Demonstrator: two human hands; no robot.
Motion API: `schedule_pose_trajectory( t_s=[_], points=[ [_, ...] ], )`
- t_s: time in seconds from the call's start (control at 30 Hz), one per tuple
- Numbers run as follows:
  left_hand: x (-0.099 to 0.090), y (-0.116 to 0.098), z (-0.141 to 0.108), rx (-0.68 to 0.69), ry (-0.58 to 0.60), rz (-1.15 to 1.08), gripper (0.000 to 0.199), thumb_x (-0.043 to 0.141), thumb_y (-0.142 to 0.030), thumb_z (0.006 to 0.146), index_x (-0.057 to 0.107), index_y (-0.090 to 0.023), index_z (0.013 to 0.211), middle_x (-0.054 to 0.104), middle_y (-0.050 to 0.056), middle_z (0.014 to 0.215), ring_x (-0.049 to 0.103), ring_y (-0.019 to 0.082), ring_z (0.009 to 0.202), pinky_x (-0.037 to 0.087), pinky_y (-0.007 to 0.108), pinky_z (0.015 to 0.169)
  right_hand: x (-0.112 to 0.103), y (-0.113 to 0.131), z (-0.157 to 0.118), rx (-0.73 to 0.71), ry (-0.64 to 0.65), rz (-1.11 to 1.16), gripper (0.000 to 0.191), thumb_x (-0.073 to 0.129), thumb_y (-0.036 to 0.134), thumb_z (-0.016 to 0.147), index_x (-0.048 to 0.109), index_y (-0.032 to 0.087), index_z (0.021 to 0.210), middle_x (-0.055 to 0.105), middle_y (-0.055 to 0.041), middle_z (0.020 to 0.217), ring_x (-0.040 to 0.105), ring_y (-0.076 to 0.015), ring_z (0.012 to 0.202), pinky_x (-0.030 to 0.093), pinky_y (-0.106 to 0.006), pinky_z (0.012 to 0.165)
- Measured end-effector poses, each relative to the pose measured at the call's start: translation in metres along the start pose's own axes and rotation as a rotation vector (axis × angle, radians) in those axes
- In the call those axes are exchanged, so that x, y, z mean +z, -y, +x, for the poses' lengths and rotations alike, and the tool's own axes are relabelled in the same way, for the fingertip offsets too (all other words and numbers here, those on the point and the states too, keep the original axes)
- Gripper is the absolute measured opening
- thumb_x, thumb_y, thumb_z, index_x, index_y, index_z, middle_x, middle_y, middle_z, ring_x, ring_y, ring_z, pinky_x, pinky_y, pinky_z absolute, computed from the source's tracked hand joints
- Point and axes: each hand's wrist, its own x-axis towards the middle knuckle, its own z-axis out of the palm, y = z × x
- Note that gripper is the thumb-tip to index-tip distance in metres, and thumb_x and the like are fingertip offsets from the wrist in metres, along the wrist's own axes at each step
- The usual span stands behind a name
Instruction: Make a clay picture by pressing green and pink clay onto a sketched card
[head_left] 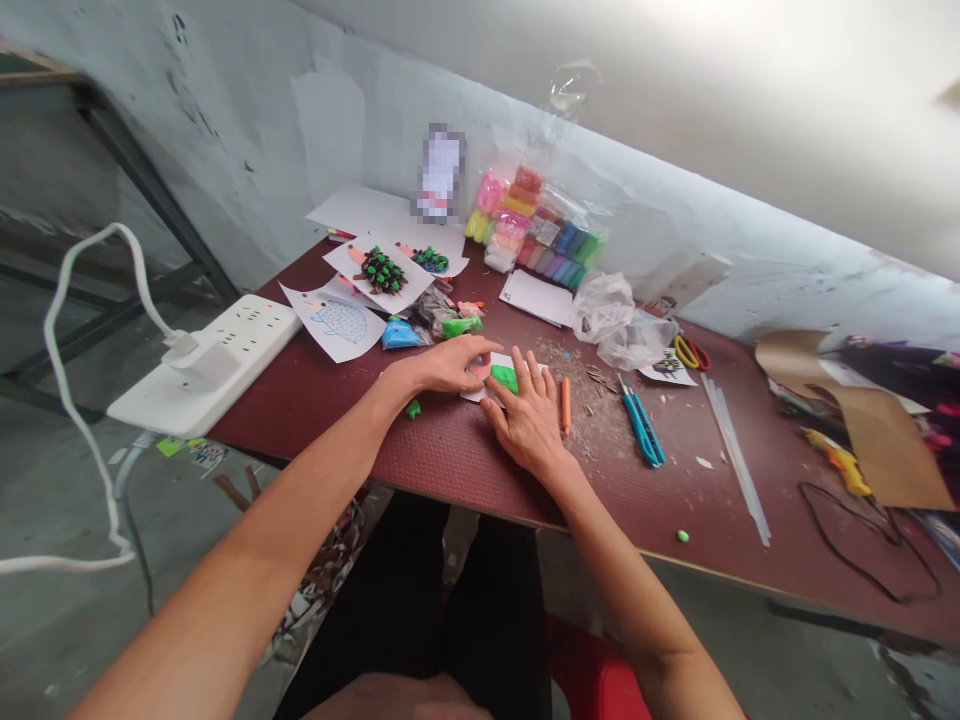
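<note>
A flattened patch of green clay [504,378] lies on a small white card [475,396] in front of me, with a pinkish part at its left end. My left hand [459,363] rests at the card's left side, its curved fingers and thumb apart beside the clay. Over the right side of the card, my right hand [529,415] lies with its fingers spread, touching the clay's edge. An orange crayon-like stick [565,406] is just right of it. To the left are a green clay bit [413,409], a blue clay packet [401,333] and a green clay packet [461,326].
Hedgehog cards [384,272] and a hedgehog drawing [335,322] lie at the back left, near a white power strip [217,350]. Bagged coloured clay [559,240] leans on the wall. Rightward are teal-handled pliers or scissors [642,428], glue sticks [735,455] and a yellow glue gun [844,465].
</note>
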Motion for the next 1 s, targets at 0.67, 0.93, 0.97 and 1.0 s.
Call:
schedule_pose_trajectory(
  t_s=[0.67,0.93,0.97,1.0],
  points=[
    [0.002,0.005,0.002,-0.009,0.005,-0.009,0.072,0.064,-0.017,0.075,0.058,-0.012,0.146,0.070,0.013,0.131,0.064,0.027,0.122,0.046,0.037,0.111,0.001,-0.020,-0.009,0.205,0.004,-0.035,0.050,0.046,0.050,0.106,0.064,0.026,0.146,0.023,-0.0140,0.176,0.020,-0.0364,0.162,0.022,-0.059,0.126],
    [0.004,0.010,0.003,0.009,0.001,-0.010,0.071,0.065,-0.018,0.075,0.058,-0.012,0.145,0.070,0.013,0.128,0.064,0.026,0.119,0.046,0.037,0.109,0.001,-0.030,-0.018,0.196,-0.028,-0.062,0.045,0.046,0.047,0.107,0.067,0.030,0.143,0.026,-0.0102,0.175,0.021,-0.0354,0.161,0.024,-0.060,0.125],
    [0.004,0.010,0.003,0.017,0.000,-0.009,0.071,0.065,-0.018,0.075,0.058,-0.012,0.145,0.070,0.013,0.128,0.065,0.026,0.118,0.047,0.037,0.108,0.002,-0.029,-0.019,0.178,-0.045,-0.058,0.045,0.047,0.047,0.107,0.066,0.031,0.144,0.025,-0.0094,0.176,0.020,-0.0351,0.162,0.024,-0.060,0.125],
    [0.005,0.011,0.003,0.023,0.000,-0.008,0.071,0.065,-0.018,0.075,0.058,-0.013,0.145,0.070,0.013,0.127,0.065,0.026,0.118,0.047,0.036,0.108,0.002,-0.028,-0.020,0.160,-0.056,-0.051,0.045,0.048,0.047,0.106,0.065,0.032,0.145,0.025,-0.0086,0.176,0.020,-0.0348,0.162,0.023,-0.060,0.125]
  ],
)
